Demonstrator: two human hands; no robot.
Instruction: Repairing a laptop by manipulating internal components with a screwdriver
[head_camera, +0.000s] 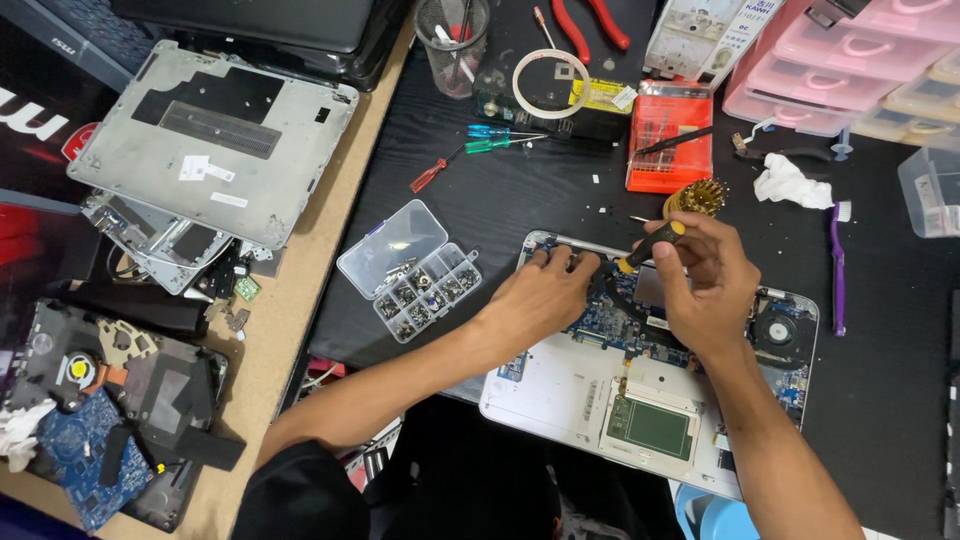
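Right hand (705, 290) was closed around a black-and-yellow screwdriver (650, 245) over the opened laptop (560, 390), while the left hand (540, 295) pressed curled fingers onto its blue circuit board (610, 325), gripping nothing.

matt black table (520, 200), clear plastic screw box (410, 270)

left hand (540, 295) – bare, no glove or ring | right hand (705, 290) – bare | forearms uncovered | short black sleeve (300, 490) at left shoulder

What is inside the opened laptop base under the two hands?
Inside the laptop base: blue circuit board, fan, green touchpad back. The left hand and right hand cover the board's middle.
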